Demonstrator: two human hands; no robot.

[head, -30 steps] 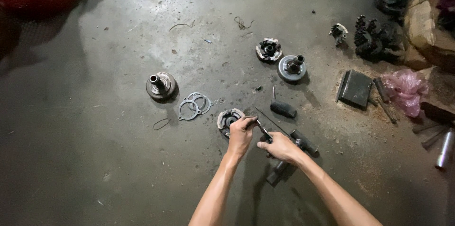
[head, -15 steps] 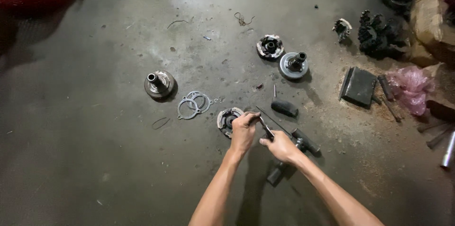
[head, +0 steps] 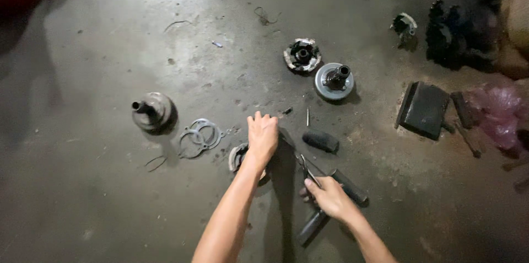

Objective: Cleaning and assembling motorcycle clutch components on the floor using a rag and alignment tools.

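My left hand (head: 262,135) lies palm down on the concrete floor, its wrist over a round metal hub part (head: 237,159). The fingers are bent, and what is under them is hidden. Nearer to me, my right hand (head: 330,197) grips thin pliers (head: 305,168) whose tips point up and left. Two dark cylindrical handles lie by that hand, one (head: 348,186) just beyond it and one (head: 312,226) below it. A short black grip (head: 320,141) lies between my two hands and the far parts.
Flat metal rings (head: 199,136) and a spindle hub (head: 152,111) lie to the left. A toothed round part (head: 302,55) and a grey disc with a shaft (head: 334,81) are ahead. At right are a dark flat block (head: 424,109), a pink bag (head: 501,114) and dark parts (head: 454,31).
My hands were together over the round part with the pliers. Now the left hand has slid forward past it and the right hand has drawn back with the pliers.
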